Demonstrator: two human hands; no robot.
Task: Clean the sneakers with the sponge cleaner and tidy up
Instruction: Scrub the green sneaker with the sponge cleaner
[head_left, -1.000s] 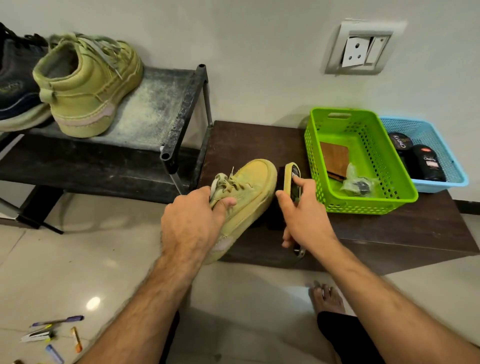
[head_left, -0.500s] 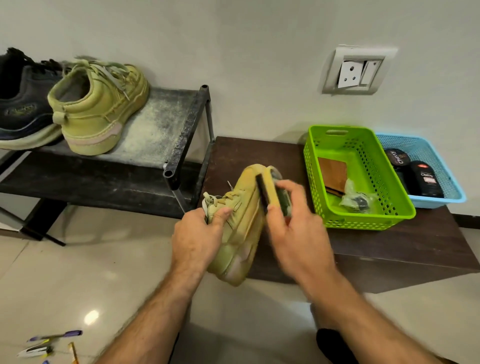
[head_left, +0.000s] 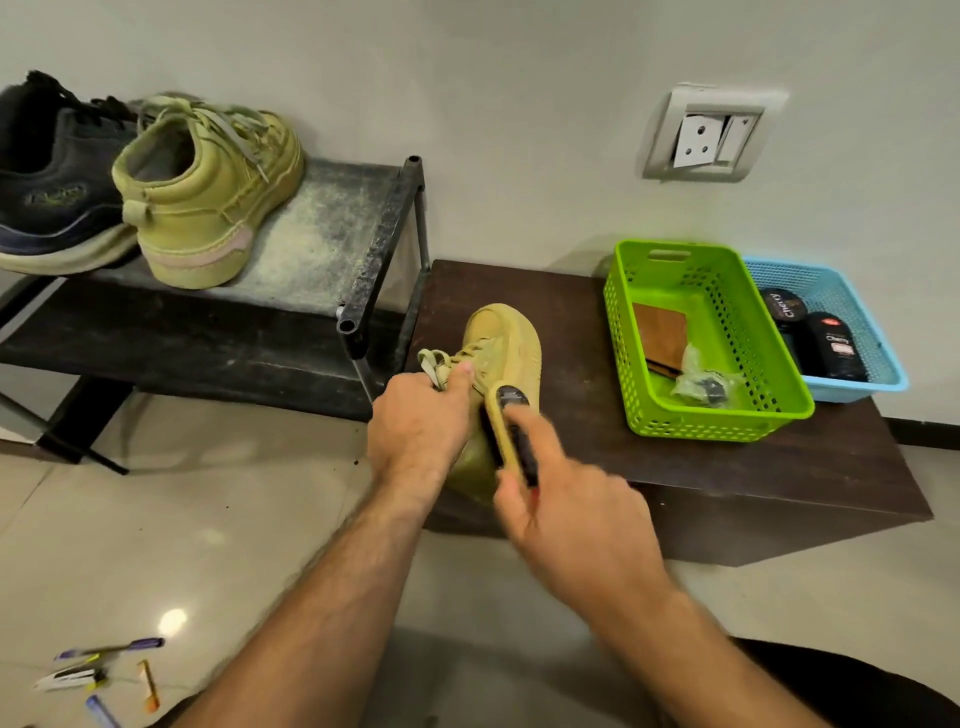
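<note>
- At the near edge of the dark low table (head_left: 649, 467), 1 olive sneaker (head_left: 506, 345) is held with its toe pointing away from the person.
- The left hand (head_left: 418, 434) grips the sneaker at the laces, thumb pressed on the tongue area.
- The right hand (head_left: 566, 519) grasps the sponge cleaner (head_left: 511, 434), a yellow-edged applicator with a dark body, and holds it against the side of the sneaker; the hand is blurred.
- On the dusty metal rack (head_left: 332, 228) to the left stands the matching olive sneaker (head_left: 208, 192), heel toward the camera, just beside a dark running shoe (head_left: 52, 192).
- On the table to the right sits a green basket (head_left: 779, 410) holding a brown flat piece (head_left: 660, 335) and a small clear bag (head_left: 701, 382).
- Touching the green basket on its far side is a blue basket (head_left: 878, 364) with 2 dark shoe-polish containers (head_left: 826, 338) inside.
- On the wall above hangs a socket plate (head_left: 711, 137).
- On the tiled floor (head_left: 208, 519) at the lower left lie several pens (head_left: 98, 670).
</note>
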